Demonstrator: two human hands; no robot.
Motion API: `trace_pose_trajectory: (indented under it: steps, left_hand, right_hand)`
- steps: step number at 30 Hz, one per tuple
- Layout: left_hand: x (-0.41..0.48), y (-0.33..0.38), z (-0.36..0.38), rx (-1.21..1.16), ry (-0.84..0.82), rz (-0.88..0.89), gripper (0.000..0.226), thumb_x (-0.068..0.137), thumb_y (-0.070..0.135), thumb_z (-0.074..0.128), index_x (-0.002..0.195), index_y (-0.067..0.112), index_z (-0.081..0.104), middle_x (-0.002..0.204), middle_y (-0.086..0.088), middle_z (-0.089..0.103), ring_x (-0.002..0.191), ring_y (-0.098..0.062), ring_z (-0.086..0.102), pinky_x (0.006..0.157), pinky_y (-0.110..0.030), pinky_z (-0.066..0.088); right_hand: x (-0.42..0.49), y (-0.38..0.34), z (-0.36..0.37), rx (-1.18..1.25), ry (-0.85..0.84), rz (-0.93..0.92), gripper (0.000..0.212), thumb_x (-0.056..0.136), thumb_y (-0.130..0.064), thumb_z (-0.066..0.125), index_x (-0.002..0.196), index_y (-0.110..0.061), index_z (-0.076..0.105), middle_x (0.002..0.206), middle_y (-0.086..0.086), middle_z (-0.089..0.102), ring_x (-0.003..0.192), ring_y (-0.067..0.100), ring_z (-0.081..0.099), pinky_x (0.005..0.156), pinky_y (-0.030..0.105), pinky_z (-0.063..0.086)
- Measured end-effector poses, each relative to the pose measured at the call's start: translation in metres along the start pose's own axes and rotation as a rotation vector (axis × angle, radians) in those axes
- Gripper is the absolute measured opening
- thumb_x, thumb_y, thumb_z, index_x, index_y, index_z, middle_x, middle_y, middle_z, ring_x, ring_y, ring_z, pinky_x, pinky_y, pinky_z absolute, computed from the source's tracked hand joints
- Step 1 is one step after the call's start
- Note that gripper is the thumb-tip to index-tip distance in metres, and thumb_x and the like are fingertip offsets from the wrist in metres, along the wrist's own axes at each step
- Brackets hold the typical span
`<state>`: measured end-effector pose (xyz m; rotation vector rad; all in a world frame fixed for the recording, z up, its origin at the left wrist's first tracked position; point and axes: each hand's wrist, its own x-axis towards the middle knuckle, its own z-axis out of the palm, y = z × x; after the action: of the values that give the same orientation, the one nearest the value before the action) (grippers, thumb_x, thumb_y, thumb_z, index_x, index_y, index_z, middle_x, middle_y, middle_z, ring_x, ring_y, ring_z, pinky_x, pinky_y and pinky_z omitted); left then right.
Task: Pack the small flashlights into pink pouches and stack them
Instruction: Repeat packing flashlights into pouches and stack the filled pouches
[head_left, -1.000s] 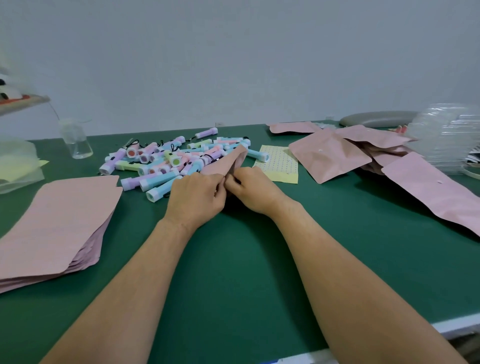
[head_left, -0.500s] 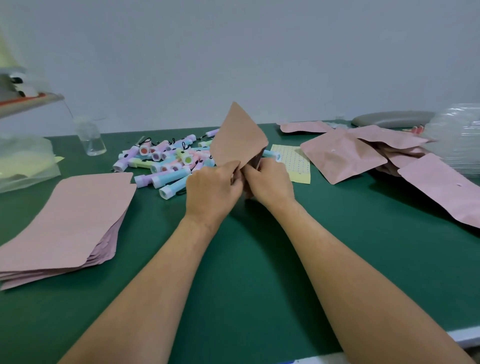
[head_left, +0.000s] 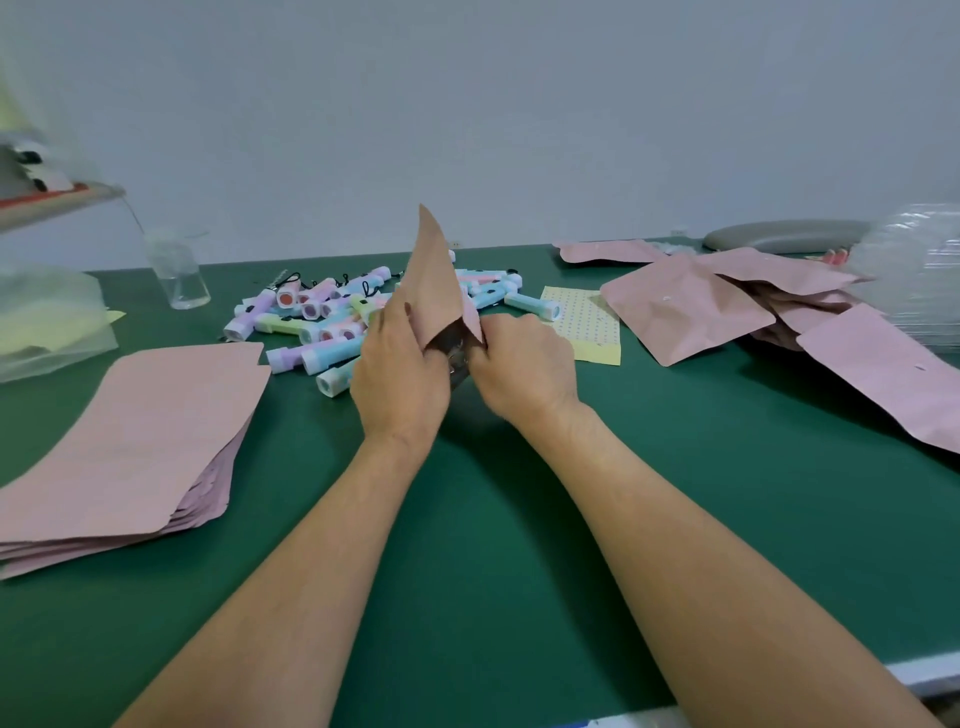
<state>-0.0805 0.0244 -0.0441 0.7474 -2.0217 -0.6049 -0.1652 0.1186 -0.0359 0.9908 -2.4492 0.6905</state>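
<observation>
A pink pouch (head_left: 432, 280) stands nearly upright above the green table (head_left: 519, 519), its mouth facing down toward me and pulled apart. My left hand (head_left: 400, 374) grips the pouch's left edge and my right hand (head_left: 519, 369) pinches the right edge of the mouth. A dark shiny lining shows inside the opening. Behind the hands lies a pile of small pastel flashlights (head_left: 322, 322). A stack of flat pink pouches (head_left: 130, 441) lies at the left.
Bulging pink pouches (head_left: 727, 306) lie heaped at the right, beside clear plastic wrap (head_left: 919, 270). A yellow dotted sheet (head_left: 587, 322), a clear cup (head_left: 179, 275), a translucent bag (head_left: 47, 322) and a grey pad (head_left: 779, 241) stand around the back. The table's front edge runs at lower right.
The pouch rose from lying low over the flashlights to standing upright. Both hands have pulled its mouth wider apart and turned it edge-on to me.
</observation>
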Motion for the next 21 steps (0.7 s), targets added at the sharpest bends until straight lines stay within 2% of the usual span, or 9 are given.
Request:
trace_pose_trajectory:
  steps: [2, 4, 6, 9, 11, 13, 16, 18, 21]
  left_hand:
    - [0.002, 0.000, -0.006, -0.164, 0.096, -0.022, 0.071, 0.082, -0.009, 0.043, 0.145, 0.021, 0.057, 0.117, 0.003, 0.070, 0.101, -0.019, 0.060, 0.086, -0.038, 0.054]
    - [0.001, 0.001, -0.008, -0.246, 0.176, -0.007, 0.069, 0.082, -0.009, 0.041, 0.139, 0.023, 0.063, 0.105, 0.011, 0.068, 0.089, -0.007, 0.054, 0.080, -0.033, 0.054]
    - [-0.002, 0.005, -0.005, -0.231, 0.156, -0.031, 0.071, 0.082, -0.005, 0.045, 0.144, 0.027, 0.058, 0.112, 0.009, 0.071, 0.097, -0.014, 0.059, 0.081, -0.035, 0.054]
    - [-0.006, 0.004, 0.004, -0.250, 0.060, -0.108, 0.067, 0.082, 0.016, 0.059, 0.148, 0.026, 0.052, 0.129, 0.008, 0.069, 0.113, -0.020, 0.063, 0.086, -0.038, 0.054]
    - [-0.006, 0.003, 0.008, -0.321, 0.025, -0.160, 0.054, 0.077, 0.025, 0.062, 0.130, 0.020, 0.062, 0.107, 0.011, 0.072, 0.097, -0.020, 0.064, 0.073, -0.032, 0.051]
    - [-0.005, 0.001, 0.010, -0.414, 0.032, -0.176, 0.025, 0.076, 0.012, 0.060, 0.100, 0.015, 0.067, 0.079, 0.011, 0.066, 0.077, -0.022, 0.061, 0.061, -0.030, 0.046]
    - [-0.004, 0.000, 0.012, -0.506, 0.044, -0.114, 0.024, 0.076, -0.004, 0.054, 0.088, 0.012, 0.067, 0.074, 0.009, 0.063, 0.069, -0.018, 0.052, 0.057, -0.039, 0.053]
    - [-0.004, 0.001, 0.012, -0.525, 0.066, -0.095, 0.031, 0.076, -0.009, 0.056, 0.091, 0.014, 0.071, 0.079, 0.005, 0.066, 0.075, -0.027, 0.057, 0.064, -0.045, 0.061]
    - [-0.003, 0.002, 0.013, -0.555, 0.160, -0.173, 0.043, 0.083, -0.011, 0.055, 0.109, 0.018, 0.075, 0.095, 0.009, 0.072, 0.089, -0.017, 0.065, 0.080, -0.036, 0.061]
  right_hand:
    - [0.003, 0.003, -0.002, -0.017, -0.016, 0.056, 0.028, 0.101, -0.032, 0.042, 0.077, -0.020, 0.049, 0.070, 0.000, 0.048, 0.058, 0.024, 0.045, 0.049, 0.030, 0.022]
    - [0.003, 0.004, -0.004, -0.015, -0.013, 0.092, 0.027, 0.098, -0.026, 0.043, 0.071, -0.021, 0.044, 0.069, 0.000, 0.048, 0.055, 0.020, 0.043, 0.049, 0.029, 0.024]
    - [0.002, 0.000, -0.005, 0.003, 0.017, 0.077, 0.025, 0.095, -0.026, 0.046, 0.071, -0.021, 0.045, 0.068, 0.000, 0.050, 0.055, 0.021, 0.043, 0.049, 0.030, 0.025]
    - [-0.001, -0.004, -0.006, 0.025, 0.070, 0.021, 0.028, 0.097, -0.033, 0.049, 0.072, -0.021, 0.049, 0.068, -0.001, 0.052, 0.059, 0.025, 0.046, 0.049, 0.030, 0.021]
    - [0.000, -0.005, -0.005, 0.046, 0.089, 0.011, 0.033, 0.097, -0.038, 0.053, 0.069, -0.022, 0.048, 0.066, -0.002, 0.054, 0.059, 0.024, 0.047, 0.048, 0.029, 0.020]
    - [0.000, -0.006, -0.003, 0.079, 0.069, 0.034, 0.035, 0.097, -0.042, 0.055, 0.069, -0.021, 0.051, 0.066, -0.003, 0.056, 0.059, 0.021, 0.050, 0.049, 0.029, 0.023]
    - [0.000, -0.006, -0.001, 0.276, -0.079, 0.165, 0.031, 0.095, -0.037, 0.054, 0.069, -0.021, 0.057, 0.068, -0.003, 0.060, 0.063, 0.022, 0.057, 0.052, 0.029, 0.035]
    - [0.000, -0.005, -0.001, 0.359, -0.125, 0.241, 0.028, 0.090, -0.030, 0.054, 0.063, -0.021, 0.053, 0.065, -0.002, 0.058, 0.061, 0.023, 0.056, 0.052, 0.029, 0.036]
    - [-0.001, -0.010, 0.000, 0.278, -0.085, 0.243, 0.027, 0.087, -0.032, 0.058, 0.063, -0.020, 0.056, 0.063, -0.004, 0.057, 0.057, 0.018, 0.053, 0.050, 0.027, 0.035]
